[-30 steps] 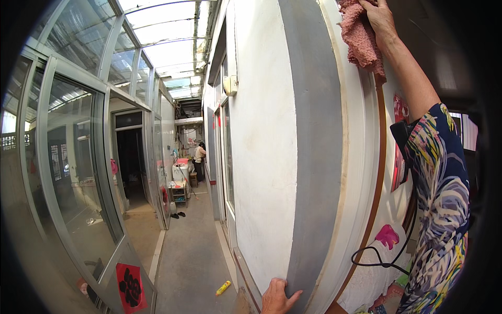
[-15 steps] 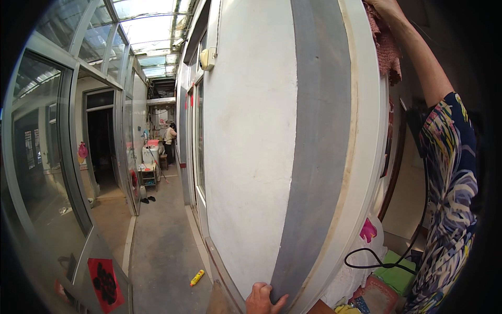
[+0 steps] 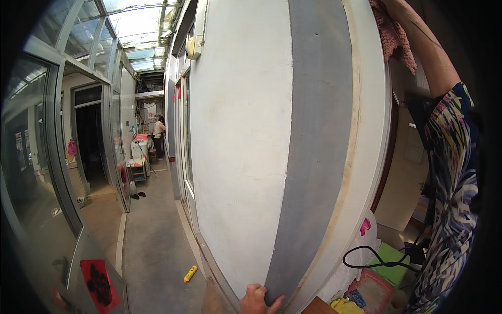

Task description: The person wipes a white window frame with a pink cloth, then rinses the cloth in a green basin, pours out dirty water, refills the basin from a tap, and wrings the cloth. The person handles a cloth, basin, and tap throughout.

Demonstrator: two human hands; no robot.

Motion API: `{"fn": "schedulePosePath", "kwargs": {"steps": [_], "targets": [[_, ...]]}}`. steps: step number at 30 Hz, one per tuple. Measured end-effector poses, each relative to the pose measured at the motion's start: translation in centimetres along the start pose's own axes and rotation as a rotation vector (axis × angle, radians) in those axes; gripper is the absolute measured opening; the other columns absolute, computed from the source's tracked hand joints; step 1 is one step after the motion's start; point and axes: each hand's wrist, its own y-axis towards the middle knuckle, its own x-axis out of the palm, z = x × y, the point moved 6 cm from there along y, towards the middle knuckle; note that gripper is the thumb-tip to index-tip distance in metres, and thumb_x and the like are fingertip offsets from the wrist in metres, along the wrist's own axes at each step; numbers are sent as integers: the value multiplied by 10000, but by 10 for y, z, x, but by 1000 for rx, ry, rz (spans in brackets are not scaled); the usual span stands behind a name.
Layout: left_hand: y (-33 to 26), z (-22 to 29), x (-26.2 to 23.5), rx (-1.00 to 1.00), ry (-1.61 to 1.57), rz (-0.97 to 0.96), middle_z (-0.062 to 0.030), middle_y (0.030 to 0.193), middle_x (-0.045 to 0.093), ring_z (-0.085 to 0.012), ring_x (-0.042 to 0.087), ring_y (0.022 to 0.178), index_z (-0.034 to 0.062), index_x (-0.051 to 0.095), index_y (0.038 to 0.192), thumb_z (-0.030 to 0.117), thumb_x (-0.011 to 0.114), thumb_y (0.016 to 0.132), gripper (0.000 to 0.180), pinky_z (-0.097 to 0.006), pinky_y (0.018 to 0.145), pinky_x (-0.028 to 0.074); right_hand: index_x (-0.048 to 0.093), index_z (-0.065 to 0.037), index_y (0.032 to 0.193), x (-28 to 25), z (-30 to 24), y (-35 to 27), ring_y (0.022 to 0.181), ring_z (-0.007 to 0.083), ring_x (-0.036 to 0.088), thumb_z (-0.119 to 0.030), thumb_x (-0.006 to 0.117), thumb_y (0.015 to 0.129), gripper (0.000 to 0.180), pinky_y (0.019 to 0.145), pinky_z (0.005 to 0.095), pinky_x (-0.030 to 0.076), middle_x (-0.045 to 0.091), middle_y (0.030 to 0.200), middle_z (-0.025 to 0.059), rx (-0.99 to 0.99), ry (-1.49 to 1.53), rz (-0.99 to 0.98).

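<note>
At the top right my right arm reaches up, and my right hand (image 3: 393, 7) is closed on a pink textured cloth (image 3: 392, 41). The cloth hangs by the upper part of a white frame (image 3: 374, 110); whether it touches the frame I cannot tell. Most of those fingers are out of the picture. At the bottom, my left hand (image 3: 255, 300) rests low against the grey painted band (image 3: 316, 125) of a white wall (image 3: 243, 131). Its fingers are bent, its thumb stands apart, and nothing shows in it.
Left of the wall runs a passage with glass doors (image 3: 31, 146) and a yellow bottle (image 3: 190, 273) lying on its floor (image 3: 151, 235). A person (image 3: 159, 137) stands at the far end. Right of the frame, a black cable (image 3: 366, 248) loops above a green cloth (image 3: 391, 266).
The view has shifted slightly, so the passage sits further left. My right hand and the pink cloth appear a little further right. My left hand stays against the wall.
</note>
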Motion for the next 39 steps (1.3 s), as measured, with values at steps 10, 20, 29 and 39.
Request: {"fn": "schedulePosePath", "kwargs": {"steps": [10, 20, 29, 39], "targets": [[3, 0, -3, 19, -28, -5, -251, 1037, 500, -457, 541, 875, -9, 472, 1094, 193, 803, 752, 516, -475, 699, 478, 633, 25, 1153, -2, 19, -8, 896, 183, 648, -33, 460, 894, 317, 788, 306, 508, 708, 1006, 126, -11, -86, -62], [-6, 1, -4, 59, -62, 84, -218, 979, 496, -424, 542, 839, 1, 477, 1052, 177, 763, 802, 418, -464, 680, 465, 619, 19, 1214, -38, -6, -115, 1107, 274, 637, -67, 482, 868, 382, 961, 348, 475, 680, 1163, 193, -14, -178, -62], [-15, -8, 8, 22, -25, 56, -172, 1000, 499, -366, 579, 842, 22, 485, 1040, 197, 808, 762, 461, -434, 624, 490, 597, -123, 1305, -52, -29, -203, 1069, 397, 624, -229, 444, 952, 399, 958, 468, 461, 674, 1133, 196, 31, -214, -19], [-21, -1, 4, 50, -38, 30, -144, 921, 463, -311, 514, 770, 14, 468, 979, 103, 746, 799, 342, -392, 659, 452, 576, 15, 1261, -91, -80, -362, 980, 396, 642, 15, 476, 921, 355, 832, 458, 505, 636, 1114, 224, 160, -196, -17]]}}
